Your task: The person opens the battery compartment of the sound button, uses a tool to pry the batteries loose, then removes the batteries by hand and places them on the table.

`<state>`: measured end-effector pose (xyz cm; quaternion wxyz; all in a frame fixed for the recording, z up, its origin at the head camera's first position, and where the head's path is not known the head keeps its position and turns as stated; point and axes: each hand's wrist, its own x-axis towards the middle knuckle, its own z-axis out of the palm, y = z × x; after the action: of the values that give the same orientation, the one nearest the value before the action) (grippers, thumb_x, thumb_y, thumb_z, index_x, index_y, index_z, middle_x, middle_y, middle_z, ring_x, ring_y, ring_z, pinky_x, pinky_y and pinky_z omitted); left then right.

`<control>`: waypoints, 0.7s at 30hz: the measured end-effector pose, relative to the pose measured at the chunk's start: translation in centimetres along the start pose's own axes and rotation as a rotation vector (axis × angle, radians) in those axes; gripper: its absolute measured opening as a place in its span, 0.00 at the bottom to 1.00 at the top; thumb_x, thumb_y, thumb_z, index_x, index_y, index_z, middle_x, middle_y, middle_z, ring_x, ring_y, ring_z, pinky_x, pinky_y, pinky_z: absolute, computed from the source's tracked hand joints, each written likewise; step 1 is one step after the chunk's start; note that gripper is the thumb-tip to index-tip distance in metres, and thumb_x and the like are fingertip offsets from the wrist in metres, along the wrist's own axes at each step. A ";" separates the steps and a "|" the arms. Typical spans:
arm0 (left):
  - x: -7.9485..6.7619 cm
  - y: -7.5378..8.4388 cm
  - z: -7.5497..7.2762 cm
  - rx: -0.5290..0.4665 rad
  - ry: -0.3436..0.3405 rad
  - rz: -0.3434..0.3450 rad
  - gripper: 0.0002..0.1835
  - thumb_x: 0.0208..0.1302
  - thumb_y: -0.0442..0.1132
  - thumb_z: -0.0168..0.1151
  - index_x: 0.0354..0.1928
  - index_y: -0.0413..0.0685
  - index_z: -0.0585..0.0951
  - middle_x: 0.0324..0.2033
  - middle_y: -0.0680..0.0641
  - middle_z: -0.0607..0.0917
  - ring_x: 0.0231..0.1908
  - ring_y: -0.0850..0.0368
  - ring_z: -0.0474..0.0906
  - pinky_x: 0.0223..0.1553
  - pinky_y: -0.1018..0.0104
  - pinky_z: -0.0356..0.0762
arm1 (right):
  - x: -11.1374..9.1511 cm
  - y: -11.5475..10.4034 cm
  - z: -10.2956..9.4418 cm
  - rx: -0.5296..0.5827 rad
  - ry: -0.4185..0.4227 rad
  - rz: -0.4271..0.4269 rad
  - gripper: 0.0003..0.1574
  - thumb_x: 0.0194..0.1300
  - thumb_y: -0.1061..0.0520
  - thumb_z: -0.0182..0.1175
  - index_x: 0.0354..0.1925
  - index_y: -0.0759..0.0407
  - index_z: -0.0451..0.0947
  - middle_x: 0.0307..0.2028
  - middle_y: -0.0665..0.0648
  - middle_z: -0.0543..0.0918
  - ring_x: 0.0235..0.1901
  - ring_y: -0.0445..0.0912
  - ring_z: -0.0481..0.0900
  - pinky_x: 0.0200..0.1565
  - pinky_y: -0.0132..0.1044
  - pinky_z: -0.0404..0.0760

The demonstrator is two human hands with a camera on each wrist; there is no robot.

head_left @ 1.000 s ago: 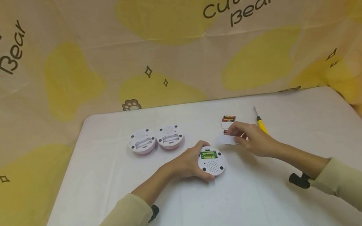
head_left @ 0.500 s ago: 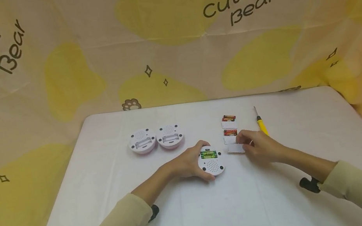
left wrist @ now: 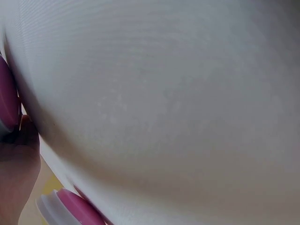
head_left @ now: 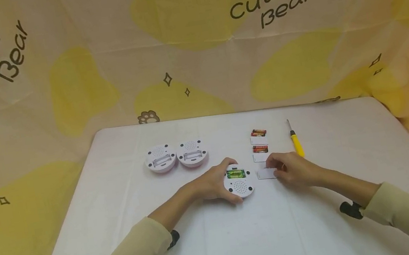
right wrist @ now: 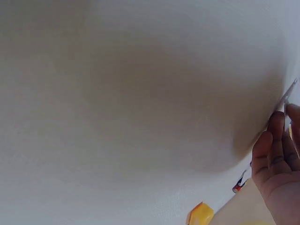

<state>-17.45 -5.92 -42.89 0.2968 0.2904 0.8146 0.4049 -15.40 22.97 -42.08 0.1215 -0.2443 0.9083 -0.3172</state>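
Observation:
My left hand (head_left: 213, 184) grips a round white battery-powered device (head_left: 241, 188), thumb and fingers spread round its rim. Its underside faces up, with two green batteries (head_left: 236, 173) in the uncovered compartment, a speaker grille and dark feet. Pink shows on the device's side (left wrist: 8, 93) in the left wrist view. Just to the right, my right hand (head_left: 293, 170) pinches a small white battery cover (head_left: 266, 174) close over the table. In the right wrist view that hand (right wrist: 281, 173) appears at the right edge, the cover mostly hidden behind its fingers.
Two similar devices (head_left: 161, 163) lie upside down at the back left, their battery compartments bare. Beyond the right hand are red batteries (head_left: 260, 149) in two pairs, each beside a white cover (head_left: 260, 158). A yellow screwdriver (head_left: 297, 144) lies right of them.
My right hand has drawn the cover back from beside the red batteries, toward me and slightly right, and lowered it near the table. My left hand and its device have stayed put.

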 end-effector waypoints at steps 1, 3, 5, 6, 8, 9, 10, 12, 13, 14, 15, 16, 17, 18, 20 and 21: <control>0.0 0.0 0.0 -0.003 0.001 -0.001 0.53 0.43 0.48 0.83 0.69 0.53 0.60 0.47 0.54 0.79 0.47 0.60 0.75 0.52 0.64 0.71 | 0.0 0.0 0.0 -0.004 -0.004 0.002 0.13 0.62 0.69 0.64 0.46 0.63 0.79 0.39 0.51 0.82 0.37 0.45 0.76 0.42 0.34 0.79; 0.0 0.0 0.0 -0.007 0.002 -0.003 0.53 0.42 0.48 0.83 0.68 0.53 0.60 0.47 0.54 0.79 0.46 0.60 0.75 0.51 0.64 0.70 | -0.1 -0.1 0.1 -0.017 -0.011 0.011 0.14 0.61 0.68 0.66 0.46 0.63 0.79 0.39 0.51 0.82 0.37 0.45 0.75 0.41 0.34 0.79; 0.0 0.0 0.0 -0.009 0.003 -0.002 0.53 0.42 0.47 0.83 0.68 0.53 0.60 0.47 0.54 0.79 0.46 0.60 0.75 0.52 0.64 0.70 | -0.1 -0.2 0.1 -0.035 -0.017 0.021 0.15 0.60 0.67 0.67 0.47 0.62 0.80 0.38 0.51 0.82 0.37 0.45 0.74 0.41 0.34 0.79; 0.0 0.0 0.0 -0.010 0.002 -0.001 0.53 0.42 0.47 0.83 0.68 0.53 0.60 0.47 0.54 0.79 0.46 0.60 0.75 0.52 0.64 0.70 | -0.1 -0.2 0.1 -0.045 -0.017 0.022 0.15 0.60 0.66 0.67 0.47 0.62 0.80 0.38 0.50 0.82 0.36 0.45 0.74 0.41 0.34 0.79; 0.0 0.1 0.0 -0.011 0.003 0.002 0.53 0.42 0.47 0.83 0.68 0.52 0.60 0.47 0.54 0.79 0.46 0.60 0.75 0.52 0.64 0.70 | -0.1 -0.2 0.2 -0.067 -0.016 0.023 0.15 0.60 0.66 0.68 0.47 0.62 0.80 0.38 0.50 0.82 0.36 0.45 0.74 0.41 0.34 0.79; 0.0 0.1 0.0 -0.011 0.003 0.002 0.53 0.42 0.47 0.83 0.68 0.52 0.60 0.47 0.54 0.79 0.47 0.60 0.75 0.52 0.64 0.70 | -0.1 -0.2 0.2 -0.077 -0.016 0.023 0.16 0.59 0.66 0.68 0.47 0.62 0.80 0.38 0.50 0.82 0.35 0.44 0.74 0.41 0.34 0.79; 0.0 0.1 0.0 -0.010 0.002 0.003 0.53 0.43 0.47 0.83 0.68 0.52 0.60 0.47 0.54 0.79 0.47 0.60 0.75 0.52 0.64 0.70 | -0.1 -0.2 0.2 -0.087 -0.015 0.023 0.16 0.59 0.66 0.68 0.47 0.62 0.80 0.38 0.49 0.82 0.35 0.44 0.74 0.41 0.34 0.79; -0.1 0.1 0.0 -0.012 0.001 0.002 0.53 0.43 0.47 0.83 0.69 0.52 0.59 0.47 0.54 0.79 0.47 0.60 0.75 0.52 0.64 0.70 | -0.1 -0.2 0.3 -0.103 -0.013 0.022 0.16 0.59 0.66 0.69 0.47 0.61 0.80 0.38 0.49 0.82 0.35 0.44 0.74 0.40 0.34 0.79; -0.1 0.1 0.0 -0.013 0.002 0.001 0.53 0.43 0.47 0.83 0.69 0.52 0.59 0.47 0.54 0.79 0.47 0.60 0.75 0.52 0.64 0.70 | -0.1 -0.1 0.3 -0.106 -0.013 0.021 0.16 0.59 0.66 0.69 0.47 0.61 0.80 0.38 0.49 0.82 0.35 0.43 0.74 0.40 0.34 0.79; -0.1 0.1 0.0 -0.012 0.002 0.000 0.53 0.43 0.47 0.83 0.69 0.52 0.59 0.48 0.55 0.79 0.47 0.60 0.75 0.52 0.64 0.70 | -0.1 -0.1 0.3 -0.108 -0.015 0.018 0.16 0.59 0.65 0.69 0.47 0.61 0.80 0.38 0.49 0.82 0.35 0.43 0.74 0.40 0.34 0.79; -0.1 0.1 0.0 -0.011 0.002 0.000 0.53 0.43 0.47 0.83 0.69 0.52 0.59 0.48 0.55 0.79 0.47 0.60 0.75 0.52 0.64 0.70 | -0.1 -0.1 0.3 -0.107 -0.017 0.014 0.16 0.59 0.65 0.68 0.47 0.61 0.80 0.38 0.49 0.82 0.35 0.43 0.74 0.40 0.34 0.79; -0.1 0.1 0.0 -0.008 0.003 0.001 0.53 0.43 0.47 0.83 0.69 0.52 0.59 0.48 0.55 0.79 0.47 0.60 0.75 0.52 0.64 0.70 | -0.1 0.0 0.3 -0.106 -0.015 0.010 0.16 0.60 0.65 0.68 0.47 0.61 0.80 0.38 0.49 0.82 0.36 0.43 0.75 0.41 0.34 0.79; -0.1 0.0 0.0 -0.008 0.004 0.002 0.53 0.43 0.47 0.83 0.69 0.52 0.59 0.48 0.55 0.79 0.47 0.60 0.75 0.53 0.64 0.70 | 0.0 0.0 0.2 -0.102 -0.011 0.008 0.15 0.60 0.64 0.68 0.47 0.61 0.80 0.38 0.49 0.82 0.36 0.43 0.75 0.41 0.34 0.79; -0.1 0.0 0.0 -0.005 0.005 0.002 0.53 0.43 0.48 0.83 0.69 0.52 0.60 0.48 0.55 0.79 0.47 0.61 0.75 0.53 0.64 0.70 | 0.0 0.0 0.1 -0.099 -0.002 0.006 0.15 0.61 0.64 0.67 0.48 0.61 0.80 0.39 0.49 0.82 0.36 0.43 0.75 0.41 0.34 0.80; -0.1 0.0 0.0 -0.005 0.004 0.003 0.53 0.43 0.48 0.83 0.69 0.52 0.60 0.48 0.55 0.79 0.47 0.61 0.75 0.53 0.64 0.70 | 0.1 0.1 -0.3 -0.100 0.035 0.006 0.15 0.63 0.63 0.65 0.49 0.61 0.80 0.39 0.50 0.82 0.37 0.43 0.76 0.41 0.35 0.80; -0.1 0.0 0.0 -0.008 0.004 0.003 0.53 0.43 0.48 0.83 0.69 0.52 0.60 0.48 0.55 0.79 0.47 0.60 0.75 0.53 0.64 0.70 | 0.3 0.1 -0.6 -0.102 0.062 0.014 0.16 0.64 0.63 0.65 0.50 0.62 0.79 0.39 0.51 0.82 0.37 0.44 0.77 0.40 0.36 0.80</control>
<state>-17.38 -5.99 -42.88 0.2959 0.2894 0.8131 0.4093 -15.90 23.25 -41.67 0.0830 -0.2337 0.9283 -0.2769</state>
